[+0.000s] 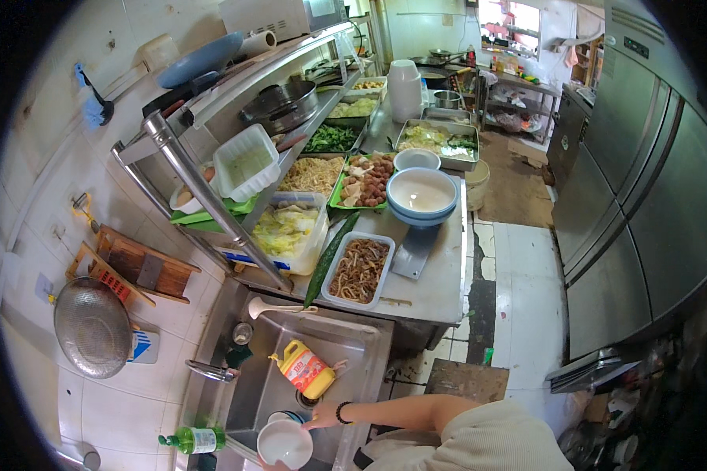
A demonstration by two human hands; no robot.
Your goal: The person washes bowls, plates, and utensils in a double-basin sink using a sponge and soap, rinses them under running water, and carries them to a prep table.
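Observation:
Over the steel sink [362,365], my right hand [324,415], with a dark beaded bracelet at the wrist, grips the rim of a white bowl [284,444]. My left hand [276,465] holds the bowl's lower side and is mostly cut off by the picture's edge. Partly hidden behind the bowl, blue-rimmed bowls [286,415] lie in the basin. A yellow detergent jug [305,370] with a red label lies tilted near the drain. A chrome faucet [211,371] reaches over the sink's left side, and a green pump bottle [194,440] lies at lower left.
A cucumber [331,259], a tub of brown shredded food [358,271], a cleaver [415,250] and stacked blue bowls [422,194] are on the counter. A pale ladle [280,308] rests on the sink edge. A mesh strainer [92,327] hangs on the wall; steel refrigerators [613,235] stand right.

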